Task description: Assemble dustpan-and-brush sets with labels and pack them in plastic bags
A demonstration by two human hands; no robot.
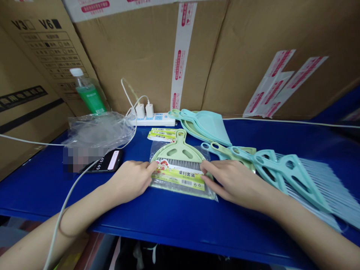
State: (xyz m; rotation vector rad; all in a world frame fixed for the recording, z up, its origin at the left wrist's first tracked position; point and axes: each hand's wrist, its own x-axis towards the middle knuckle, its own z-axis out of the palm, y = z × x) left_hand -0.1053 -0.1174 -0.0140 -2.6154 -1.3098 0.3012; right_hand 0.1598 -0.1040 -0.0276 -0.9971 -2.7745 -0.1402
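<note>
A light green dustpan and brush set (pixel 181 155) lies flat in a clear plastic bag in front of me, handle pointing away. Its grey bristles show above a yellow-and-white label card (pixel 187 178). My left hand (pixel 129 182) pinches the left edge of the bagged set, its other fingers curled. On the opposite side, my right hand (pixel 230 182) grips the right edge, fingertips beside the label. Loose label cards (pixel 161 133) lie just behind the set. Blue and green dustpans (pixel 212 125) are stacked at the back, and several brushes (pixel 300 183) overlap on the right, partly behind my right arm.
Clear plastic bags (pixel 98 129) and a phone (pixel 109 162) lie to the left on the blue table (pixel 174 221). A bottle of green liquid (pixel 90 95) leans near cardboard boxes (pixel 146 48). A white power strip (pixel 160 119) sits behind; its cable crosses my left forearm.
</note>
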